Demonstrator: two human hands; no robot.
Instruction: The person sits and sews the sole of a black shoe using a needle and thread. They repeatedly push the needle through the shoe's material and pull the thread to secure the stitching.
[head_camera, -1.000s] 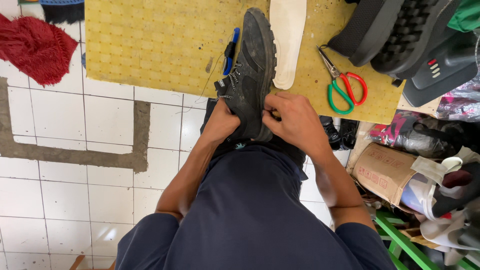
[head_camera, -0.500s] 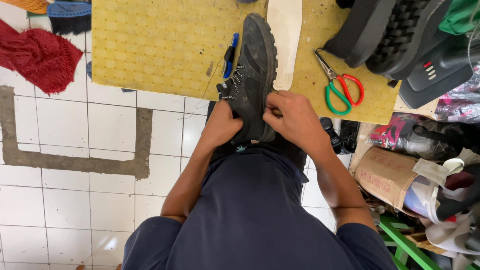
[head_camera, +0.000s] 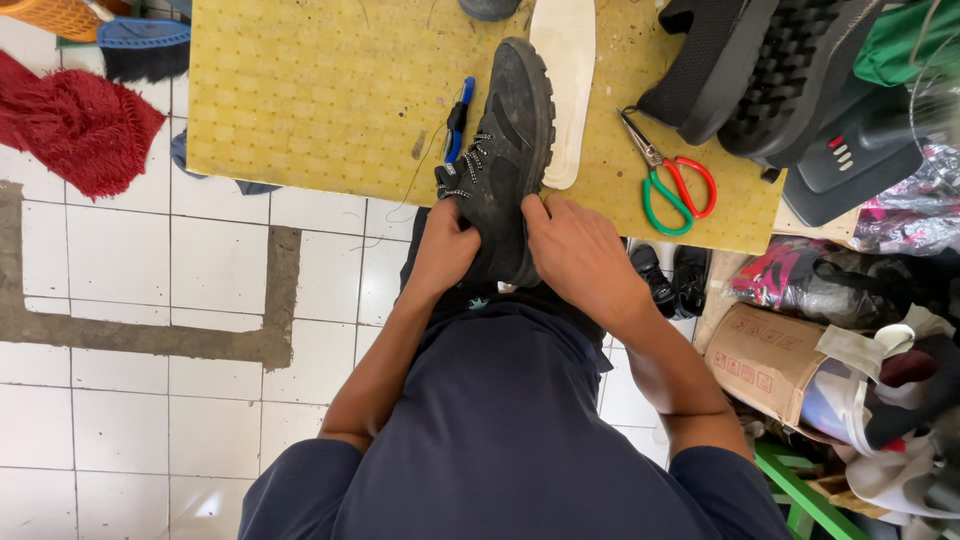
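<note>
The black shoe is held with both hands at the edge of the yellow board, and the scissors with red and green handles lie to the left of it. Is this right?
Not quite. In the head view the scissors lie to the right of the black shoe, past the white insole. The rest holds: left hand and right hand both grip it at the yellow board edge.

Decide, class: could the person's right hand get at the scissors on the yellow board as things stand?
Probably yes: the right hand holds the black shoe, and bare board separates it from the scissors, with nothing between.
</note>
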